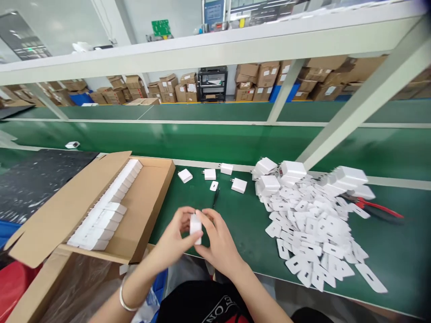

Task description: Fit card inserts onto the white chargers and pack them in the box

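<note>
The mat (pixel 249 233) was coloured green. The chargers (pixel 239 185) and plates (pixel 306 237) were finished in white. The carton (pixel 151 197) was left brown. The pliers' handles (pixel 380 208) were coloured red and black. The sheet (pixel 43 179) was speckled white on black.

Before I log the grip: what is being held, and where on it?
A white adapter, held between the left hand and right hand, fingers at its upper end and sides.
</note>
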Demonstrator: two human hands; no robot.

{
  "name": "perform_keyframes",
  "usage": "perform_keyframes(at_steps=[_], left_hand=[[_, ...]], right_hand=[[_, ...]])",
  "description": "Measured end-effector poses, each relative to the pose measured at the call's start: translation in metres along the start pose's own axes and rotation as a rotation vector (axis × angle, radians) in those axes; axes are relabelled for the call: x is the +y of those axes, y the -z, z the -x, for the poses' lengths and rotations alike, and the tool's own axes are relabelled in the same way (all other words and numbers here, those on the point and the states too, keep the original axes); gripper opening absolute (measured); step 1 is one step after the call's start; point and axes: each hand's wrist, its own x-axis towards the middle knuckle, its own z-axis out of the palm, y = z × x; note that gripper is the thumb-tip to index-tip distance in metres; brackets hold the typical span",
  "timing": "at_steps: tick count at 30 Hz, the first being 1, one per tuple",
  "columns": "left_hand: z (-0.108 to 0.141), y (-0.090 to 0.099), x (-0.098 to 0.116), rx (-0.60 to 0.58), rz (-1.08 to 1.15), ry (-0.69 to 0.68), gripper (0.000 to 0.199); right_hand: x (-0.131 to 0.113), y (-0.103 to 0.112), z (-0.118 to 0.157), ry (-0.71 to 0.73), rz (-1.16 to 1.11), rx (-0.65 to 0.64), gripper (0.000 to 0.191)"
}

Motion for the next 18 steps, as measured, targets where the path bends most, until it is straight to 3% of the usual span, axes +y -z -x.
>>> perform_keyframes(at_steps=[3, 6, 7, 9, 11, 13, 16, 18], left_hand=[[-0.016, 0.065, 0.001, 0.22, -0.207, -0.045, 0.057], [-0.032, 0.14, -0.011, 0.514, -0.844, -0.047, 0.045], [-0.036, 0.162, -0.017, 0.536, -1.014, 0.006, 0.041], [-0.038, 0.196, -0.029, 0.528, -1.141, 0.066, 0.036], [-0.035, 0.216, -0.041, 0.516, -1.178, 0.098, 0.032], [-0.028, 0.227, -0.053, 0.521, -1.288, 0.162, 0.031], [-0.02, 0.235, -0.068, 0.503, -1.47, 0.314, 0.035], [-0.023, 0.233, -0.071, 0.519, -1.44, 0.326, 0.038]], right_hand=[[-0.01, -0.008, -0.015, -0.072, -0.058, -0.046, 0.079], [-0.005, -0.002, -0.009, -0.117, -0.021, -0.023, 0.061], [0.002, 0.002, -0.002, -0.143, 0.024, -0.001, 0.054], [0.021, 0.015, 0.018, -0.217, 0.151, 0.061, 0.041], [0.044, 0.032, 0.04, -0.333, 0.313, 0.159, 0.035], [0.063, 0.049, 0.062, -0.443, 0.476, 0.206, 0.042], [0.079, 0.065, 0.086, -0.524, 0.653, 0.169, 0.057], [0.082, 0.066, 0.096, -0.531, 0.703, 0.126, 0.061]])
